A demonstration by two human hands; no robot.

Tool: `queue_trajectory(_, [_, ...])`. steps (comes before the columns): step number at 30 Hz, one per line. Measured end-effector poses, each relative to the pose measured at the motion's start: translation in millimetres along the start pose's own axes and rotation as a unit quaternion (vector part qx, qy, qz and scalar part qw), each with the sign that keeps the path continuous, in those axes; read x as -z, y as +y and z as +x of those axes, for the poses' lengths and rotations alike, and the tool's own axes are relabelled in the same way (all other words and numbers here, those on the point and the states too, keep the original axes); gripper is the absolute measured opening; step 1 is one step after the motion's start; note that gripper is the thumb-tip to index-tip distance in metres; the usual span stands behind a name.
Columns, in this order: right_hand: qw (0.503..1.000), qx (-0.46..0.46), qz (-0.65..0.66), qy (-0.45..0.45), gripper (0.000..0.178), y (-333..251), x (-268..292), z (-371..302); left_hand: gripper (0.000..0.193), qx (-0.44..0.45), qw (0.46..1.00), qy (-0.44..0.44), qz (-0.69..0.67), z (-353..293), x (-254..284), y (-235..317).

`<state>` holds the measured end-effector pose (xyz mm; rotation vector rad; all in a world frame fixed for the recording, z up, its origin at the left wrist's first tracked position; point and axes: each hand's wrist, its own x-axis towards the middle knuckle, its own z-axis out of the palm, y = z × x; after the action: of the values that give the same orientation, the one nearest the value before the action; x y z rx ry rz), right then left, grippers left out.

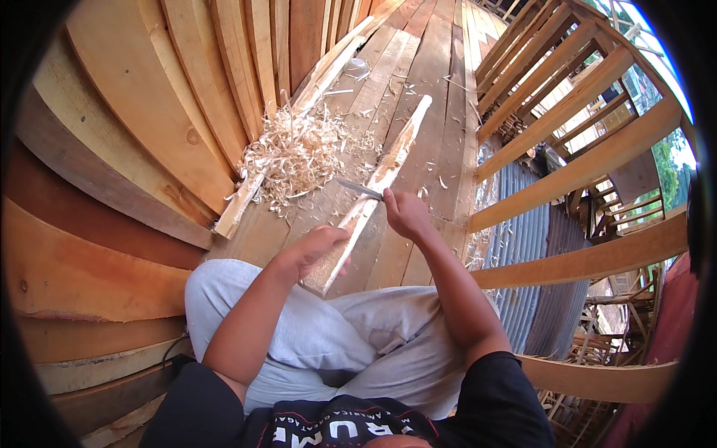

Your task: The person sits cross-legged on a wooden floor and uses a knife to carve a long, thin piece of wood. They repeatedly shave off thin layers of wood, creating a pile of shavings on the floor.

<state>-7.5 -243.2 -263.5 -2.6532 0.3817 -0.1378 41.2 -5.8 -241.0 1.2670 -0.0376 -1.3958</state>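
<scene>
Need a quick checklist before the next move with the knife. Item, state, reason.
1. Left hand gripping the work: ok, wrapped around the near part of the wooden piece.
2. Right hand on the knife: ok, closed around the handle, blade pointing left across the wood.
3. Blade apart from the left hand: ok, it crosses the wood farther up, with a visible gap.
4. Cutting edge direction and sharpness: cannot tell, too small in view.
5. Far end of the wood supported: cannot tell whether it touches the floor.
6. Shavings swept away: not ok, a curly heap of shavings lies near the blade tip in the picture.
</scene>
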Motion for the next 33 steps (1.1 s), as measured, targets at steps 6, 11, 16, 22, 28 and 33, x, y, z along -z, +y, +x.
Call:
queue_trajectory(6, [0.983, 0.048, 0.174, -0.013, 0.036, 27.4, 17.1, -8.3, 0.029, -0.005, 0.994, -0.104, -0.020, -38.0, -9.3, 15.1])
queue_trajectory(11, [0.999, -0.028, 0.033, 0.003, 0.048, 17.7, 14.1, -17.1, 0.034, 0.001, 0.996, -0.087, -0.031, -22.9, 3.5, -23.8])
queue_trajectory(16, [0.989, -0.139, -0.028, 0.030, 0.059, -18.3, 6.4, -36.5, 0.047, -0.028, 0.998, 0.050, 0.035, -11.2, -15.4, -29.2])
queue_trajectory(22, [0.990, 0.044, -0.073, 0.115, 0.052, -28.9, -9.5, -61.7, 0.055, -0.040, 0.992, 0.094, 0.074, -15.5, -21.7, -26.4])
queue_trajectory(28, [0.990, 0.044, -0.066, 0.119, 0.047, -15.3, -19.0, -42.1, 0.058, -0.039, 0.987, 0.123, 0.099, -12.8, -18.7, -27.1])
queue_trajectory(33, [0.991, 0.036, -0.059, 0.117, 0.047, -15.0, -17.0, -31.0, 0.062, -0.046, 0.977, 0.158, 0.139, -5.8, -19.4, -25.2])
